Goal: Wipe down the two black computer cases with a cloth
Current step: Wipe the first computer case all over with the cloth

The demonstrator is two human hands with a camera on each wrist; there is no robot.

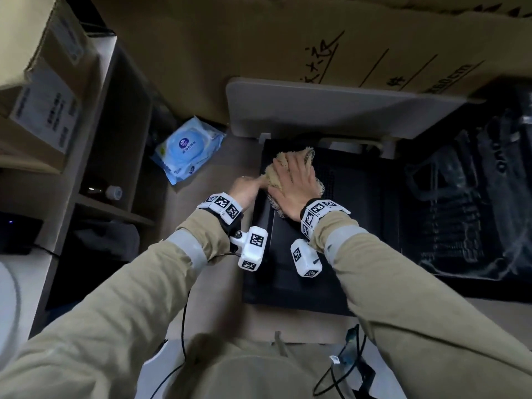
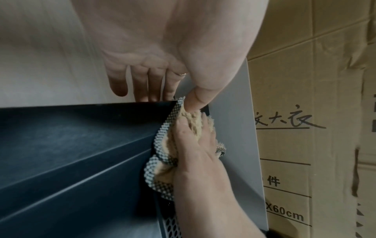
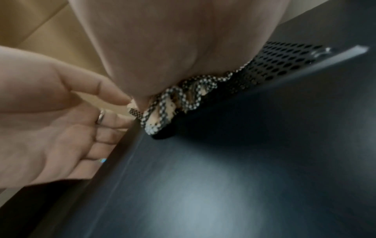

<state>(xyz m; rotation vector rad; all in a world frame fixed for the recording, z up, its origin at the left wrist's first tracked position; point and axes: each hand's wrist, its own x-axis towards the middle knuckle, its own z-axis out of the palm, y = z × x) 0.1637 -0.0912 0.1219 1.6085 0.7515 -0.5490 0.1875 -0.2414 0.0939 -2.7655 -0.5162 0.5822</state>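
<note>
Large cardboard box (image 1: pixel 259 38) behind the near computer case (image 1: pixel 290 254): handwritten characters, partly legible, "大衣", plus printed "件" and "X60cm". Grey panel (image 1: pixel 331 110), likely a desk part, overhangs the case's far end. Second computer case (image 1: pixel 449 203), glass side up, lies just right of the near case, untouched; judged still to wipe. Near case lies flat on the floor, so its broad side panel faces up for wiping. Blue wet-wipe pack (image 1: pixel 188 149) on the floor left of the case; label too small to read. Right hand (image 1: pixel 293 185) lies flat on the tan cloth (image 1: pixel 276 171), fingers spread and straight, pressing it onto the case's far end by the perforated vent (image 3: pixel 284 61), presumably to scrub. Left hand (image 1: pixel 244 187) at the case's left edge: thumb pushes the cloth's edge, other fingers straight down the side, likely steadying; ring (image 3: pixel 100 116) on one finger.
</note>
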